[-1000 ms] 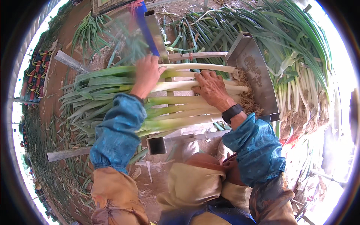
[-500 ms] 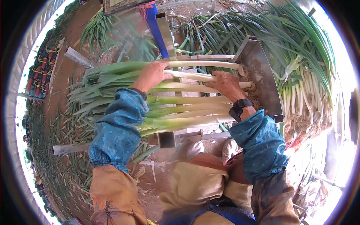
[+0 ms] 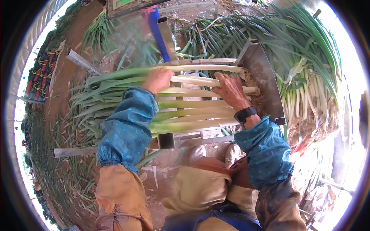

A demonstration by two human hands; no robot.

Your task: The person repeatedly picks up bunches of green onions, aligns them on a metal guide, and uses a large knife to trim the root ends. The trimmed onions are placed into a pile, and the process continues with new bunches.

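Several long green onions (image 3: 192,115) lie side by side across a metal rack, leaves to the left and white stalks with roots to the right. My left hand (image 3: 158,80) is closed around green onions in the upper part of the row, where leaf meets stalk. Toward the root end, my right hand (image 3: 232,91), with a dark wristband, has its fingers curled on the same pale stalks (image 3: 194,81); its palm side is hidden. The root tufts (image 3: 254,92) lie close to an upright metal end plate (image 3: 264,71).
A big heap of green onions (image 3: 308,50) lies at the far right. A blue post (image 3: 160,34) and a metal post (image 3: 168,36) stand behind the rack. Square tube ends (image 3: 166,141) stick out nearest me. Leaf scraps litter the ground at left.
My left hand has shifted slightly right and its back is turned up more. My right hand stays near the root end, its fingers slightly more upright. The rack sits a little farther left in view.
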